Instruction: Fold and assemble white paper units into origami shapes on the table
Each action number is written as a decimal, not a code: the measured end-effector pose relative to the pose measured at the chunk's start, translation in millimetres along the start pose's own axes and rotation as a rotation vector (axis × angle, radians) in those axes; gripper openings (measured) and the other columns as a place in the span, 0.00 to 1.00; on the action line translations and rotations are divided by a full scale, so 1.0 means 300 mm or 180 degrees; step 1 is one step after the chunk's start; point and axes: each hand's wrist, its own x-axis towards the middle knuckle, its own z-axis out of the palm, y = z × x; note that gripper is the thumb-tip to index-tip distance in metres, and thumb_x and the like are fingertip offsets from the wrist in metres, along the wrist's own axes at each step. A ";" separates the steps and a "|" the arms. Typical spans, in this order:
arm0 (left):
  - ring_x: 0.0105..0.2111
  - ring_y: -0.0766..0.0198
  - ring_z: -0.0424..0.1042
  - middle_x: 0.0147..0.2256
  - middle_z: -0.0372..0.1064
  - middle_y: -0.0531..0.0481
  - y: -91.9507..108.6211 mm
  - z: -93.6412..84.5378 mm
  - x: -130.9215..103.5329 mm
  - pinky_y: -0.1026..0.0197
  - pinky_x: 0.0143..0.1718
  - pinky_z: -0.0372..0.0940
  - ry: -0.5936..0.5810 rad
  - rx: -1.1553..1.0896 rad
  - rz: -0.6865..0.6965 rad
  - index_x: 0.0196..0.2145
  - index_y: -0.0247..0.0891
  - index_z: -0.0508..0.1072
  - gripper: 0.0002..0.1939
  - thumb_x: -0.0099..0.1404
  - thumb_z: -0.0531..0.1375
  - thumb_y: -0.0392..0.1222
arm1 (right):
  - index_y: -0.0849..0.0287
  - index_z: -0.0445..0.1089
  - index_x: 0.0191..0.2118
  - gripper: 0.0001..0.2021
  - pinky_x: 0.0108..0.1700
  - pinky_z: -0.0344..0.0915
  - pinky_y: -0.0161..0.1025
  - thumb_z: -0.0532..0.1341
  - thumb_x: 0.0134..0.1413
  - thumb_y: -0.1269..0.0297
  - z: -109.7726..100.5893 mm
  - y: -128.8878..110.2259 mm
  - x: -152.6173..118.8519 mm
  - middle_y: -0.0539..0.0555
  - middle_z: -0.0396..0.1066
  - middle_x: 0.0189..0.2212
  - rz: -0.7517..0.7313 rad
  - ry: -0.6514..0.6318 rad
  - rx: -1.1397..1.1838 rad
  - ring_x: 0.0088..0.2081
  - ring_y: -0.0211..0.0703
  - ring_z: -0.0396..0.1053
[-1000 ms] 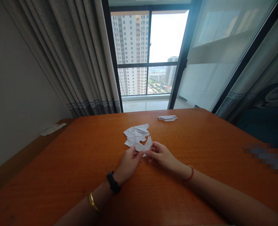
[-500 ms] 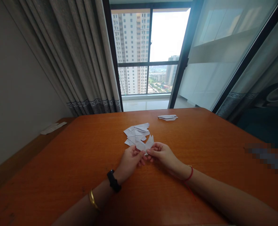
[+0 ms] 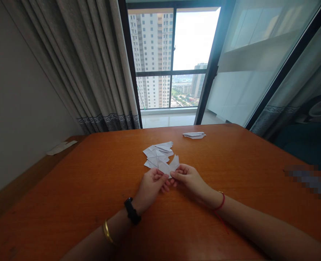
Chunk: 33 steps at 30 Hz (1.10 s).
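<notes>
A small folded piece of white paper (image 3: 173, 165) is pinched between both hands above the table. My left hand (image 3: 152, 184) grips its lower left part with thumb and fingers. On the other side, my right hand (image 3: 188, 177) holds its lower right part, the thumb pressed on the front. Two pointed flaps stand up and spread apart from the held paper. Just behind it lies a pile of folded white papers (image 3: 157, 151), partly overlapped in view by the held piece. The fingers hide the paper's bottom edge.
Farther back, a flat folded white paper (image 3: 194, 135) lies on the orange-brown wooden table (image 3: 95, 188). A pale strip (image 3: 61, 147) rests on the ledge at left. A blurred-out patch (image 3: 309, 181) covers something at the right edge. Curtain and window stand beyond.
Both hands stay almost in place, still gripping the folded paper. Its upright flaps have shifted very slightly, the right one tilting a little to the right.
</notes>
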 end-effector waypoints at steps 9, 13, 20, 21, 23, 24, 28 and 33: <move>0.20 0.69 0.69 0.27 0.72 0.49 -0.002 0.001 -0.006 0.68 0.19 0.61 0.0097 0.0138 0.0024 0.38 0.33 0.68 0.18 0.59 0.62 0.51 | 0.63 0.69 0.37 0.15 0.25 0.63 0.35 0.66 0.46 0.57 -0.288 -0.131 0.150 0.53 0.71 0.24 -0.0277 0.1372 -0.1748 0.23 0.38 0.67; 0.20 0.69 0.68 0.27 0.71 0.49 0.001 0.001 -0.005 0.68 0.19 0.60 0.0137 0.0231 0.0005 0.38 0.33 0.68 0.16 0.60 0.61 0.49 | 0.70 0.68 0.48 0.22 0.27 0.61 0.35 0.64 0.44 0.69 -0.519 -0.183 0.214 0.59 0.74 0.30 -0.0134 0.2170 -0.2487 0.27 0.42 0.70; 0.20 0.71 0.67 0.27 0.71 0.49 0.006 0.001 -0.005 0.69 0.19 0.59 0.0111 0.0307 0.0011 0.37 0.34 0.68 0.13 0.61 0.60 0.46 | 0.69 0.74 0.46 0.18 0.37 0.64 0.39 0.62 0.47 0.69 -0.653 -0.159 0.241 0.65 0.76 0.41 0.0130 0.2368 -0.3517 0.41 0.54 0.73; 0.20 0.71 0.67 0.27 0.71 0.50 0.006 0.001 -0.005 0.69 0.19 0.59 0.0108 0.0313 0.0011 0.37 0.34 0.68 0.13 0.61 0.59 0.46 | 0.68 0.74 0.46 0.18 0.38 0.64 0.39 0.62 0.47 0.68 -0.654 -0.155 0.243 0.66 0.75 0.41 0.0157 0.2398 -0.3631 0.42 0.55 0.73; 0.20 0.70 0.67 0.27 0.71 0.50 0.004 0.001 -0.006 0.69 0.20 0.59 0.0103 0.0329 0.0027 0.37 0.34 0.68 0.12 0.61 0.59 0.46 | 0.68 0.74 0.47 0.19 0.40 0.65 0.41 0.62 0.48 0.66 -0.651 -0.149 0.245 0.67 0.75 0.42 0.0202 0.2490 -0.3839 0.44 0.58 0.72; 0.20 0.70 0.67 0.27 0.71 0.50 0.004 0.000 -0.006 0.69 0.20 0.59 0.0102 0.0338 0.0039 0.37 0.34 0.68 0.12 0.61 0.59 0.46 | 0.68 0.73 0.47 0.19 0.41 0.65 0.42 0.61 0.49 0.65 -0.646 -0.147 0.243 0.68 0.74 0.43 0.0208 0.2549 -0.3932 0.45 0.59 0.71; 0.20 0.70 0.66 0.27 0.71 0.49 0.005 0.000 -0.005 0.68 0.20 0.59 0.0112 0.0364 0.0071 0.37 0.33 0.68 0.12 0.61 0.59 0.45 | 0.73 0.65 0.56 0.26 0.46 0.64 0.51 0.58 0.54 0.61 -0.595 -0.150 0.217 0.77 0.64 0.52 0.0077 0.2872 -0.4201 0.49 0.65 0.68; 0.21 0.70 0.67 0.27 0.71 0.49 0.004 0.002 -0.004 0.68 0.20 0.58 0.0143 0.0385 0.0120 0.37 0.33 0.68 0.12 0.61 0.59 0.46 | 0.68 0.60 0.60 0.24 0.56 0.58 0.51 0.52 0.61 0.61 -0.400 -0.154 0.218 0.72 0.60 0.56 -0.0859 0.2204 -0.4657 0.56 0.60 0.60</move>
